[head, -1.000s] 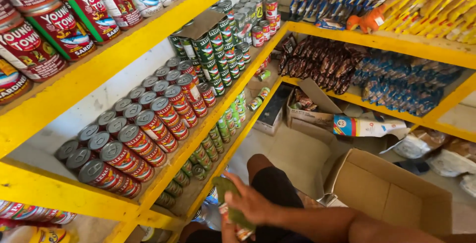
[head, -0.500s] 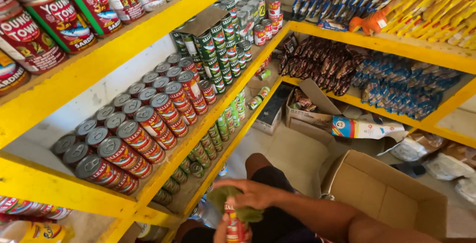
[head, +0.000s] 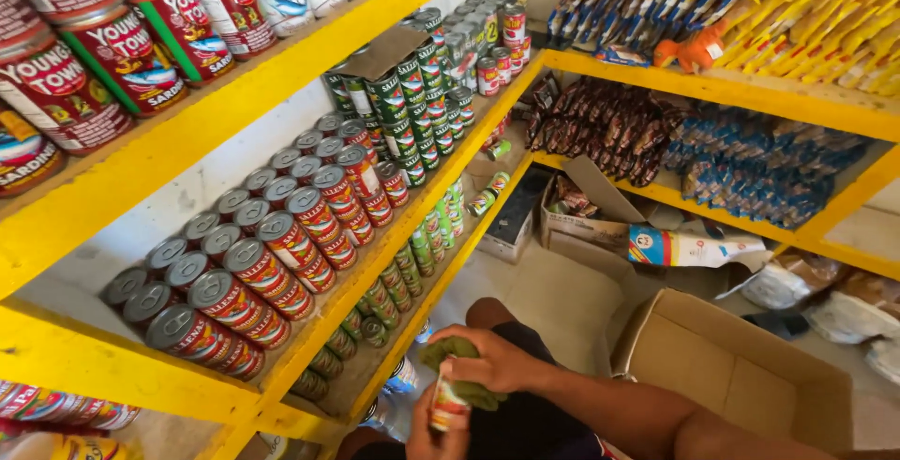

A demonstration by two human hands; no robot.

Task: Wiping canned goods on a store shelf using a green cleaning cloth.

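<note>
Left grip [head: 433, 427] around cylindrical tin [head: 449, 404]

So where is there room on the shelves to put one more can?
The middle yellow shelf has a bare strip along the wall behind the red cans, and a gap between them and the green cans. The open cardboard box looks roomy. The top shelf's big cans are crowded. The right hand wipes a can.

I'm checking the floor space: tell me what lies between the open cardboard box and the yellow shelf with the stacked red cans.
In the head view, the person's right hand with a green cloth, the left hand holding a small can, and their knee.
</note>
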